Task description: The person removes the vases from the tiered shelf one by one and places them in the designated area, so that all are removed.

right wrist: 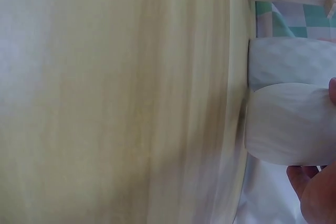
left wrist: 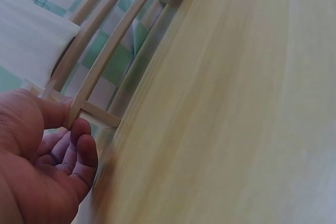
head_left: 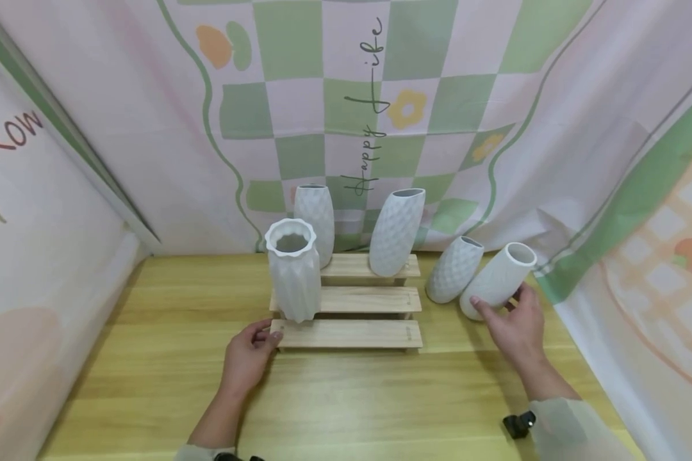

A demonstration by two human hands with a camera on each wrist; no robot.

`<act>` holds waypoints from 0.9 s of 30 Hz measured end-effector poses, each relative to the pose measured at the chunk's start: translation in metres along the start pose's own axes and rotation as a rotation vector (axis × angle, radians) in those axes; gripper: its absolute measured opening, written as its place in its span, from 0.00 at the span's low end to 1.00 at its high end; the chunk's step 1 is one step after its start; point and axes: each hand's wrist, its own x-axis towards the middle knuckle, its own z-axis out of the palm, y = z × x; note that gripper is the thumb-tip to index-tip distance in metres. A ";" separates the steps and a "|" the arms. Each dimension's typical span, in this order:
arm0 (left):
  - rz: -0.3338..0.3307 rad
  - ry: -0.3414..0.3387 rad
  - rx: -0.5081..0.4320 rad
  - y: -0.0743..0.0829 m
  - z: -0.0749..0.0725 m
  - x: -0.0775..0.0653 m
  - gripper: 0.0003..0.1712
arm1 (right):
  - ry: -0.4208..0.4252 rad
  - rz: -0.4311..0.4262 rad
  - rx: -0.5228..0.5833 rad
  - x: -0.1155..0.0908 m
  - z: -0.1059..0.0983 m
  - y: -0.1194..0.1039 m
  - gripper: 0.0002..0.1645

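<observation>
My left hand [head_left: 247,358] pinches the front left corner of a three-step wooden stand [head_left: 346,334], thumb on top and fingers beneath, as the left wrist view also shows. On the right, my right hand [head_left: 519,324] grips the lower part of a smooth white vase [head_left: 498,280] with a round mouth. Close beside it on the table is a dimpled white vase [head_left: 454,270]. A fluted white vase [head_left: 295,275] with a scalloped rim stands at the left of the middle step. Two textured vases, the left one [head_left: 316,221] and the right one [head_left: 396,234], stand on the top step.
The stand rests on a yellowish wooden table [head_left: 346,403]. Behind it hangs a green-and-white checked curtain [head_left: 352,109] with lettering. More printed cloth encloses the left and right sides. A small black device [head_left: 519,424] is at the right sleeve.
</observation>
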 end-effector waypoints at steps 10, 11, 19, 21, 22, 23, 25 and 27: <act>0.007 -0.002 0.005 0.001 0.000 0.000 0.25 | -0.023 0.011 0.000 0.009 0.001 0.002 0.61; 0.005 -0.002 0.007 0.001 0.000 0.000 0.25 | -0.025 0.014 -0.004 0.010 0.001 0.002 0.62; -0.013 -0.002 0.007 0.002 0.001 0.000 0.25 | -0.023 0.030 -0.017 0.018 0.002 0.009 0.62; -0.012 -0.003 0.006 0.003 0.000 0.000 0.25 | -0.025 0.034 -0.018 0.020 0.002 0.010 0.62; -0.012 -0.003 0.006 0.003 0.000 0.000 0.26 | -0.026 0.036 -0.017 0.021 0.003 0.010 0.62; -0.013 -0.004 0.006 0.003 0.000 -0.001 0.26 | -0.029 0.038 -0.017 0.022 0.003 0.011 0.63; -0.015 -0.004 0.005 0.004 0.000 -0.001 0.26 | -0.034 0.037 -0.015 0.024 0.003 0.011 0.62; -0.015 -0.003 0.003 0.004 0.000 -0.001 0.25 | -0.036 0.032 -0.011 0.025 0.003 0.011 0.62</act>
